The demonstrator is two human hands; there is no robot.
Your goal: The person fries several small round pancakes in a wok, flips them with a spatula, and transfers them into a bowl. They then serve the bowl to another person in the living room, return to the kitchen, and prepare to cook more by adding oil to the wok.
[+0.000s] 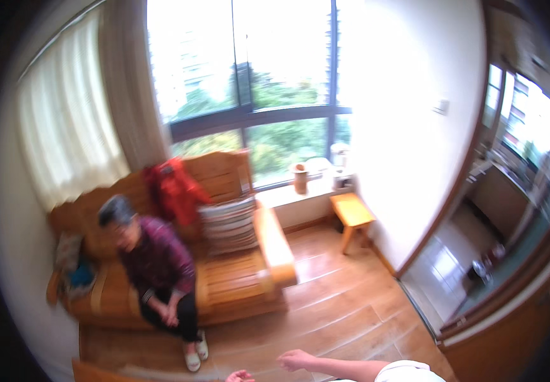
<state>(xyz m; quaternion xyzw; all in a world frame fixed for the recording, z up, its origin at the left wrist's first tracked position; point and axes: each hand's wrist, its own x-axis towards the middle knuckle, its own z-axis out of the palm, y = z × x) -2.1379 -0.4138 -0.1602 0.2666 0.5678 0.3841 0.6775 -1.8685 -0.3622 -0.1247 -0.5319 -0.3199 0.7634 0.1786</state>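
Note:
My right hand [296, 359] reaches in at the bottom edge, over the wood-look floor [346, 310]. Its fingers curl downward and the palm is hidden; no object shows in it. A white sleeve [406, 371] covers that upper arm. Only the fingers of my left hand [240, 376] come into view at the bottom, slightly apart and with nothing visible in them. Neither hand appears to touch anything. Ahead to the left, a person [162, 258] in a dark patterned top sits on a wooden sofa [232, 281], hands together in the lap.
A red garment [177, 188] hangs over the sofa back, beside a striped cushion [229, 224]. By the white wall stands a small wooden stool [352, 210]. A brown cylindrical container [300, 179] rests on the windowsill [279, 195]. At right, a doorway with a floor track [418, 310] opens onto a tiled room.

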